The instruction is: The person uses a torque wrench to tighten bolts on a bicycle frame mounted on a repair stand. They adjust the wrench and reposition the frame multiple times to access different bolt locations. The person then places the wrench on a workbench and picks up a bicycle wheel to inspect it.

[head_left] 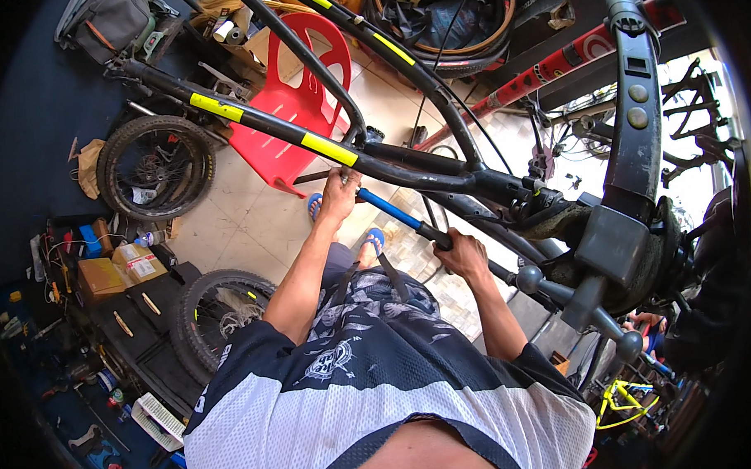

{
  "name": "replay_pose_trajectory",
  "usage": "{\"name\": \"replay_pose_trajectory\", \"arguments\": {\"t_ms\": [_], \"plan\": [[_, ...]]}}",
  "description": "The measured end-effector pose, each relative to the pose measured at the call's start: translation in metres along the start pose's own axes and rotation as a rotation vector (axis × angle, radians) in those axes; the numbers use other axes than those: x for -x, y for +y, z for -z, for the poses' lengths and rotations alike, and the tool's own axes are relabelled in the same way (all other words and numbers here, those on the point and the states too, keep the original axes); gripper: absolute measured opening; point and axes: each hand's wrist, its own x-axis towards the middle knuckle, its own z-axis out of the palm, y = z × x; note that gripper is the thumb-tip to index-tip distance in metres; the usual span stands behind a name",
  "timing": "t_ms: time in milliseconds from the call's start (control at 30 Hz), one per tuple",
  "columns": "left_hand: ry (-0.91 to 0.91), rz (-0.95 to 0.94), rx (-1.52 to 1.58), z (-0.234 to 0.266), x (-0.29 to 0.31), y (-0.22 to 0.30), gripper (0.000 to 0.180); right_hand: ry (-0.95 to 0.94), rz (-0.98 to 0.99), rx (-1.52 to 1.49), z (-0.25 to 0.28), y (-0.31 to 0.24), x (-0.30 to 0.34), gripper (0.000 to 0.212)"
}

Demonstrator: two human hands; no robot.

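My left hand [339,196] is closed around the upper end of a long blue-and-black bar-like tool [389,209], just below a black bike frame [277,132] with bright yellow stripes. My right hand [463,253] grips the black lower end of the same tool. The tool slants down to the right between my hands, in front of my body. What its far end meets is hidden by my left hand and the frame tubes, so I cannot tell its exact kind.
A grey stand with ball-ended handles [583,297] is close on the right. A red plastic chair [284,101] stands beyond the frame. Wheels [156,166] lean at the left, near a cardboard box [137,263] and scattered tools. A yellow frame [623,404] sits lower right.
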Motion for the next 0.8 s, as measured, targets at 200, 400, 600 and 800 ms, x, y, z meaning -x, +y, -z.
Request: {"name": "replay_pose_trajectory", "arguments": {"t_ms": [200, 400, 600, 800], "plan": [[-0.059, 0.117, 0.103, 0.0, 0.001, 0.006, 0.056, 0.02, 0.039, 0.1, 0.042, -0.021, 0.023, 0.042], [-0.076, 0.14, 0.133, 0.001, 0.0, 0.008, 0.056, -0.003, 0.064, 0.161, 0.071, -0.044, 0.043, 0.036], [-0.086, 0.178, 0.141, 0.003, -0.001, 0.012, 0.06, -0.032, 0.069, 0.217, 0.077, -0.054, 0.049, 0.04], [-0.102, 0.178, 0.132, 0.004, -0.002, 0.012, 0.066, -0.056, 0.045, 0.26, 0.083, -0.061, 0.049, 0.047]]}}
